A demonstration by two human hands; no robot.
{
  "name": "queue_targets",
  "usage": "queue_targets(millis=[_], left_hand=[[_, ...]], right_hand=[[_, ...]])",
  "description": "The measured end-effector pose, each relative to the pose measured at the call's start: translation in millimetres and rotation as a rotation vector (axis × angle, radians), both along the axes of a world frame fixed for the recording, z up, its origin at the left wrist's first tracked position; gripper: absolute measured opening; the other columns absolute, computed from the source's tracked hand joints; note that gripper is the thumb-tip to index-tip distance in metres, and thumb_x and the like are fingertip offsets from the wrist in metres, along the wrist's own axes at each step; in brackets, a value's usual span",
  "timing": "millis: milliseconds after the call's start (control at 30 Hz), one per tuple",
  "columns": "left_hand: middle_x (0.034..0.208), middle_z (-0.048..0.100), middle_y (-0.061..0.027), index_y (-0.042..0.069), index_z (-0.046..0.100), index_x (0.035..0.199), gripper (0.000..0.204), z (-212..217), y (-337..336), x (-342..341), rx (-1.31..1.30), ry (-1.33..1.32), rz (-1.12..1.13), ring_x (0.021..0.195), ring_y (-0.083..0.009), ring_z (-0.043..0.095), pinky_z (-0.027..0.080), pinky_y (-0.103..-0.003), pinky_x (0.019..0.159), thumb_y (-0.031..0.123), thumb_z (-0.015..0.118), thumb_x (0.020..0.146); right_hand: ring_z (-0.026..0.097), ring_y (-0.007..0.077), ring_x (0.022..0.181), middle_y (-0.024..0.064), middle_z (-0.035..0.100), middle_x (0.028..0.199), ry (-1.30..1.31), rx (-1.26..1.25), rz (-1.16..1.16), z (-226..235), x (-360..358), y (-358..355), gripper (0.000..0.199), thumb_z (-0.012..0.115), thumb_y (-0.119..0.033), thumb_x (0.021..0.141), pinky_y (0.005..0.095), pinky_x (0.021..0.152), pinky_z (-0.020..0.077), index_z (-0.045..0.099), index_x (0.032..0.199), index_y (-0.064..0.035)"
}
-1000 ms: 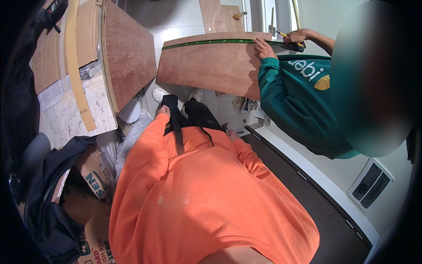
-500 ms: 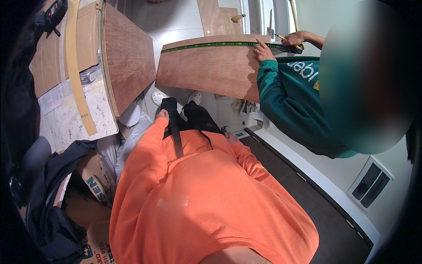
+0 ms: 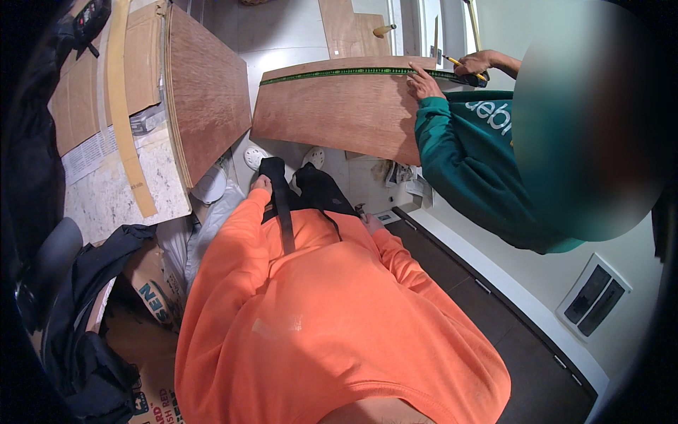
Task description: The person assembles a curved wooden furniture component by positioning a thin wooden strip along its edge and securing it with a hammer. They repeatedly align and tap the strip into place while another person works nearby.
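My left hand (image 3: 261,184) rests against my dark trouser leg (image 3: 272,169) with its fingers curled; whether anything is inside it is hidden. A black strap (image 3: 284,222) hangs just beside it. Low at my right side is my right hand (image 3: 371,223), closed around a small dark object (image 3: 360,210) too small to name. Ahead, a co-worker in a green sweatshirt (image 3: 473,155) leans over a plywood panel (image 3: 332,109). One of their hands presses a green tape measure (image 3: 339,72) along the panel; their other hand holds a yellow pencil (image 3: 473,69) by the tape's case.
Stacked plywood sheets (image 3: 208,99) stand at the left beside a board topped with cardboard (image 3: 85,106) and a tan strip (image 3: 127,134). Cardboard boxes (image 3: 145,283) and black cloth (image 3: 85,297) lie lower left. At the right, a wall bears a switch plate (image 3: 593,297) above a dark cabinet (image 3: 487,304).
The view has shifted very slightly. My hands stay in place, and the co-worker's hands remain at the tape measure with almost no movement.
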State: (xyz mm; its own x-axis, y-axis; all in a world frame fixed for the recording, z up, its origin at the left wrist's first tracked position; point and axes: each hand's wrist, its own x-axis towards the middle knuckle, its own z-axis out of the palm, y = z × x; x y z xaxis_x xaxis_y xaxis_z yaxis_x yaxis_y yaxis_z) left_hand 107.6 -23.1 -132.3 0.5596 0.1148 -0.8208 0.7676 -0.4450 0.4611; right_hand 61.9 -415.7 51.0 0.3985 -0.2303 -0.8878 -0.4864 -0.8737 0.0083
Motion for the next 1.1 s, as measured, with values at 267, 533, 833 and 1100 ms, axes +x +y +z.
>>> queue_targets(millis=[267,533,833,1100], left_hand=[[0.104,0.068,-0.0192,0.015,0.064,0.099,0.014,5.1,0.3,-0.5,0.001,0.002,-0.008,0.104,-0.0412,0.062,0.050,-0.046,0.091,0.022,0.059,0.089],[0.098,0.069,-0.0186,0.011,0.064,0.104,0.017,0.2,-0.8,-5.0,0.044,-0.002,-0.060,0.095,-0.0361,0.066,0.051,-0.041,0.085,0.023,0.057,0.093],[0.096,0.069,-0.0165,0.010,0.063,0.105,0.018,-7.0,0.2,-9.8,0.044,-0.020,-0.055,0.093,-0.0335,0.067,0.051,-0.039,0.084,0.023,0.056,0.094],[0.100,0.070,-0.0156,0.013,0.065,0.105,0.019,-11.4,2.3,-6.2,0.050,-0.043,-0.099,0.095,-0.0322,0.067,0.051,-0.040,0.086,0.024,0.056,0.093]], right_hand=[[0.059,0.0499,0.101,0.0315,0.063,0.103,0.004,0.008,-0.001,5.8,2.7,6.0,0.047,0.053,-0.045,0.093,0.0521,0.082,0.0471,0.055,0.108,-0.0002],[0.060,0.0508,0.101,0.0321,0.064,0.107,0.002,0.006,-0.022,8.6,3.6,9.7,0.045,0.054,-0.039,0.092,0.0543,0.085,0.0485,0.058,0.117,-0.0024],[0.060,0.0503,0.097,0.0317,0.063,0.099,-0.021,0.008,0.000,9.0,1.1,12.0,0.048,0.054,-0.044,0.092,0.0529,0.078,0.0471,0.055,0.111,0.0007],[0.059,0.0516,0.098,0.0326,0.063,0.103,-0.032,0.027,-0.030,4.9,2.2,12.2,0.050,0.052,-0.045,0.093,0.0523,0.081,0.0471,0.055,0.112,0.0002]])
